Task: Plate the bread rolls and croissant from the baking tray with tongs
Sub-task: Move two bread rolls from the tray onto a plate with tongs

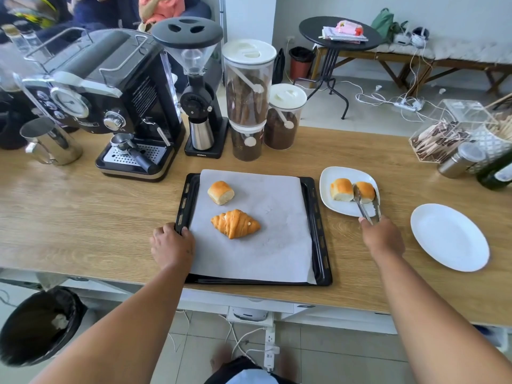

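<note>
A black baking tray [318, 234] lined with white paper lies in front of me. On it sit one bread roll [220, 192] and a croissant [235, 223]. My left hand [172, 245] grips the tray's left edge. To the right stands a white plate [339, 207] with two bread rolls: one at its left [341, 189] and one at its right [366, 191]. My right hand [381, 236] holds metal tongs [367, 207], whose tips straddle the right roll on the plate. A second white plate [449, 236] lies empty at the far right.
An espresso machine [110, 106], a grinder [199, 101] and two coffee containers [249, 98] stand behind the tray. A steel jug [51, 142] is at the left. A clear box of stirrers [448, 131] and bottles [496, 173] crowd the right back corner. The counter's front edge is near me.
</note>
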Available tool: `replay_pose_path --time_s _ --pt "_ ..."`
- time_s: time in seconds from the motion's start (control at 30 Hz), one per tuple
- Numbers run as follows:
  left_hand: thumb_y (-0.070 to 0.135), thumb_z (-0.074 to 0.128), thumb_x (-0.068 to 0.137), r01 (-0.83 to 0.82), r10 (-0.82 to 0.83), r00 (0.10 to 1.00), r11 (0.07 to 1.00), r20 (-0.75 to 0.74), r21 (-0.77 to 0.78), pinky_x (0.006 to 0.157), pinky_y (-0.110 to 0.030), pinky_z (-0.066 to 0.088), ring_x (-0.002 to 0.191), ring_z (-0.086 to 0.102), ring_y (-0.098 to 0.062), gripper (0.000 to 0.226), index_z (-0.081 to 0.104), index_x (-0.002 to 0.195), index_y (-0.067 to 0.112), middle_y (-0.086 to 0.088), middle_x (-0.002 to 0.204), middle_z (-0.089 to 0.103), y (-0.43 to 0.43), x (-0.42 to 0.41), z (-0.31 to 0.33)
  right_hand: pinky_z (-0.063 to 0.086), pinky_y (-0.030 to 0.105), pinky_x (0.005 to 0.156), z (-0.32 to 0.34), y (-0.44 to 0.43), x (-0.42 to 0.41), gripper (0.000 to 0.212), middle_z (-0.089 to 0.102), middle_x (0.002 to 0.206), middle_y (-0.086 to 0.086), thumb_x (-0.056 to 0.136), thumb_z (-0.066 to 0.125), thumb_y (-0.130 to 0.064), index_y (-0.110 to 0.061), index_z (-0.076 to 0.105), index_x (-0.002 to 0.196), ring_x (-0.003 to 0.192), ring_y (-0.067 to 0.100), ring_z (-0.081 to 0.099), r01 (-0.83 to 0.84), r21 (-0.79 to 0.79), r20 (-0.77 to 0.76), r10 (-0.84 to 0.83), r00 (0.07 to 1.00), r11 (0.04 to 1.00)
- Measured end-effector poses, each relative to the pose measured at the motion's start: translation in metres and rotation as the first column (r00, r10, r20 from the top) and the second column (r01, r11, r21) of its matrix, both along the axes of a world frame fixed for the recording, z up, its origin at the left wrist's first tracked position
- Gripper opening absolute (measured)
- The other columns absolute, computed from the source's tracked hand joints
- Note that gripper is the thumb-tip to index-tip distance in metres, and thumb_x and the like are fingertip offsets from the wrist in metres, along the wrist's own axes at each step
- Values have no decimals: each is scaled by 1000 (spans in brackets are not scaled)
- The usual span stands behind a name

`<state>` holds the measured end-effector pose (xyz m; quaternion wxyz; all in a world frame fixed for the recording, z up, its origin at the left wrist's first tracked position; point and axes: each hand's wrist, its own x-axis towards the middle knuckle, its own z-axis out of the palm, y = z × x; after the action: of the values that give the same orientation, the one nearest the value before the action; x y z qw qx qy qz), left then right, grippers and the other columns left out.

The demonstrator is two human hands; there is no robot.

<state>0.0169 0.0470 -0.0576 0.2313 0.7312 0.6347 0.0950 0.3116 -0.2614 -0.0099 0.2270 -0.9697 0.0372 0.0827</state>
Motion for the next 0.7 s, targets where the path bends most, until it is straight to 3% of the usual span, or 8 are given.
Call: replay_pose_path --time_s 0.43,0.5,0.57,0.63,0.7 --pt "29 58 94 -80 84 996 992 31 -96 100 -51 44 126 48 -39 47 51 130 -1 -23 132 53 -2 9 9 46 45 78 9 -9 1 56 65 117 25 91 57 -48 -2 51 124 108 44 61 -3 -62 47 6 999 998" --pt "29 62 90 -99 109 992 984 62 -145 93 -49 47 118 54 -39 45 53 125 1 -21 123 58 1 8 11 45 43 75 12 -9 -1 56 66 117 25 92 56 -47 -3 50 126 107 44 61 11 -48 72 -8 997 999" --pt "32 67 83 -96 120 988 971 98 -220 79 -43 52 98 63 -37 43 58 112 3 -18 105 65 8 5 12 41 41 71 16 -9 -4 57 65 118 24 93 55 -47 -3 48 128 107 45 62 20 -31 106 -17 994 999" --pt "39 70 77 -53 78 993 962 85 -267 65 -35 50 78 63 -31 40 59 92 3 -15 89 69 16 1 13 39 42 71 20 -8 -8 58 64 120 25 93 54 -48 -3 46 130 108 45 61 26 -15 137 -24 990 1000" --pt "41 68 81 -4 21 998 961 58 -278 61 -32 45 73 58 -28 39 56 82 3 -13 79 64 19 -2 15 39 43 72 23 -6 -13 60 64 120 25 93 54 -49 -3 45 131 109 46 60 22 0 162 -22 986 1000"
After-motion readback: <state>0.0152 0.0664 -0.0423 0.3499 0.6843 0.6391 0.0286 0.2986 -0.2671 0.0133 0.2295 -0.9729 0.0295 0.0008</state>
